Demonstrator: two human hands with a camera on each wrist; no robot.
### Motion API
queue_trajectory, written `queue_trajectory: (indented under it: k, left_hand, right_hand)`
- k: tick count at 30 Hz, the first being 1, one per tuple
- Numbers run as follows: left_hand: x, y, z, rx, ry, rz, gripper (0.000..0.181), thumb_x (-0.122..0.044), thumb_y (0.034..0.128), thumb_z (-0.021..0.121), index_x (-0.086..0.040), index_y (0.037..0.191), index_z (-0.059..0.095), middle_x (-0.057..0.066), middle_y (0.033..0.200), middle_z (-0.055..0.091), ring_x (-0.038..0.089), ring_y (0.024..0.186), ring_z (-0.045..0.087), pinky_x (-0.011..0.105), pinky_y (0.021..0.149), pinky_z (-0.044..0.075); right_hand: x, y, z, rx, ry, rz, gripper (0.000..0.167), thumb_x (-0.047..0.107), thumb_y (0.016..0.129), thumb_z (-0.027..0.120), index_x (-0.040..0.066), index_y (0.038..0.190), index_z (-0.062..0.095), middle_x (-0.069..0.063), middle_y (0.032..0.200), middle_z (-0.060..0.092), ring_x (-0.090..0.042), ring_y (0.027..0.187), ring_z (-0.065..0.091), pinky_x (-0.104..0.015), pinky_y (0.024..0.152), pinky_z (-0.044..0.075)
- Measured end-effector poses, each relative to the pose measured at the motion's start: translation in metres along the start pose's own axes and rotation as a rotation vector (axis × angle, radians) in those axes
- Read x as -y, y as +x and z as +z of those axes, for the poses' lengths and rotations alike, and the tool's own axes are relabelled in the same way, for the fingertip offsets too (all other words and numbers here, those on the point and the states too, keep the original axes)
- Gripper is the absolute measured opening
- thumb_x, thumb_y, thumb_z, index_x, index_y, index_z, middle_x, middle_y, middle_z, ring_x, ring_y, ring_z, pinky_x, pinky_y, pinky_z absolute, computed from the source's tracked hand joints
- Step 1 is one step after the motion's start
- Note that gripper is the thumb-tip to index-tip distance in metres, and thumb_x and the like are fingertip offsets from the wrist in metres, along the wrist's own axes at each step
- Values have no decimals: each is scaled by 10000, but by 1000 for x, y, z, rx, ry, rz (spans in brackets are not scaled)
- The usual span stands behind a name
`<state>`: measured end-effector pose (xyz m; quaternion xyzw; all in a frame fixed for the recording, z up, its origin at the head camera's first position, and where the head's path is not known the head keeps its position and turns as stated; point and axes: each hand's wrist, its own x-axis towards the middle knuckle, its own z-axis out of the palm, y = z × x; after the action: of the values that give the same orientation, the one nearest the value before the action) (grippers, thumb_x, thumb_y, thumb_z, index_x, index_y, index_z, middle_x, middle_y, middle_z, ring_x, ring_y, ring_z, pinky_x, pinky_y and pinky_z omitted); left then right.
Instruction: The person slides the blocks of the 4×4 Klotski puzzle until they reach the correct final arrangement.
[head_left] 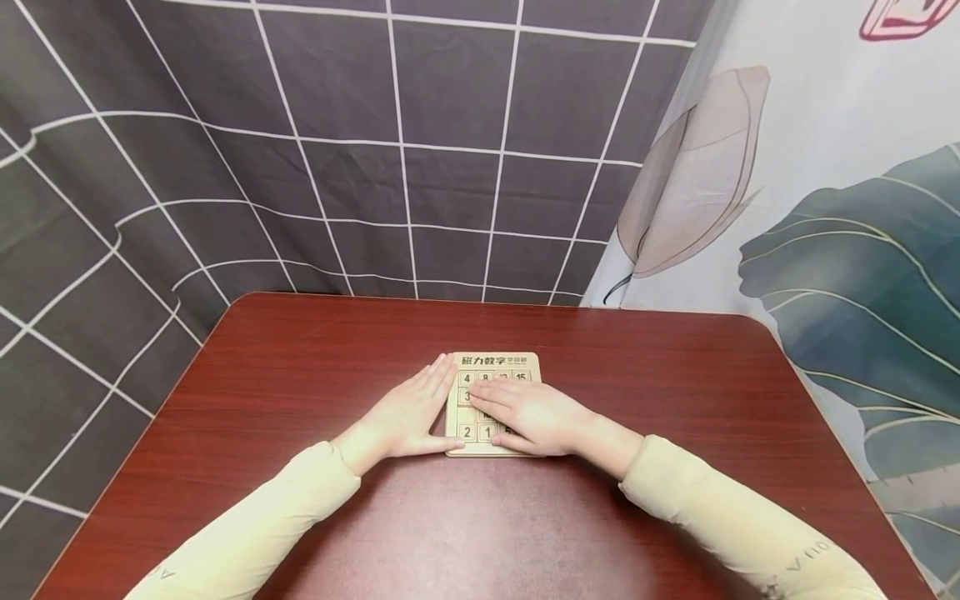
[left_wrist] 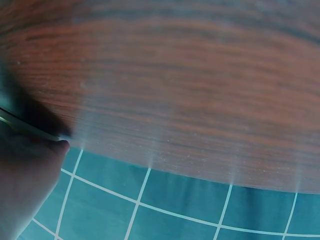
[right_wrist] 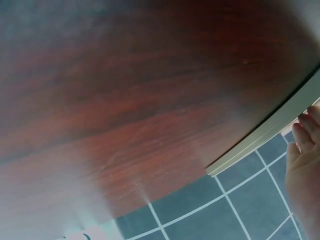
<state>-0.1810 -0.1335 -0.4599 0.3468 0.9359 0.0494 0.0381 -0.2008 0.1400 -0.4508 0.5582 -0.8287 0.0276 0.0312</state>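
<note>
A pale number-tile board [head_left: 492, 450] with dark print along its top lies on the red-brown table. My left hand [head_left: 412, 412] rests at its left edge, fingers straight, thumb on the lower left corner. My right hand [head_left: 536, 417] lies across the tiles with fingers extended, covering several of them; 4, 8, 15, 2 and 1 show. In the left wrist view part of the left hand [left_wrist: 30, 180] appears at the lower left. The right wrist view has the right fingers [right_wrist: 306, 131] over the board's edge [right_wrist: 260, 131].
The wooden table [head_left: 315, 358] extends around the board. Behind it hangs a dark curtain [head_left: 450, 192] with a white grid, and on the right a pale curtain [head_left: 810, 208] with leaf prints.
</note>
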Motion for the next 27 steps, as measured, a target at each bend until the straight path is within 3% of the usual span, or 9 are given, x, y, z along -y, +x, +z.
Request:
queue_trajectory:
  k: [7, 11, 18, 27]
  left_hand:
    - [1, 0, -1, 9, -1, -7, 1131, -687, 955, 615, 114, 1642, 209, 278, 1752, 166, 398, 1649, 188, 468, 1352, 255]
    - [1, 0, -2, 10, -7, -10, 1129, -682, 955, 618, 115, 1642, 208, 280, 1751, 168, 400, 1648, 191, 471, 1351, 258]
    - [1, -1, -2, 16, 3, -8, 1133, -687, 954, 615, 117, 1641, 208, 287, 1746, 180, 402, 1645, 201, 474, 1346, 270]
    - [-1, 0, -1, 19, -6, -11, 1123, -688, 959, 602, 114, 1642, 212, 282, 1742, 201, 401, 1644, 202, 477, 1344, 272]
  right_hand:
    - [8, -7, -1, -71, -4, -83, 604, 393, 1050, 633, 39, 1533, 554, -110, 1590, 568, -266, 1478, 550, -446, 1231, 468]
    - [12, -11, 0, -67, -16, -100, 628, 418, 1049, 626, 51, 1551, 535, -99, 1609, 549, -260, 1483, 546, -430, 1231, 468]
    - [8, -12, -2, -51, 0, -67, 620, 422, 1054, 619, 81, 1564, 527, -72, 1608, 553, -242, 1493, 535, -418, 1247, 451]
    - [-11, 4, -2, -32, 13, 16, 596, 397, 1060, 613, 73, 1555, 539, -90, 1612, 549, -250, 1508, 519, -430, 1267, 424]
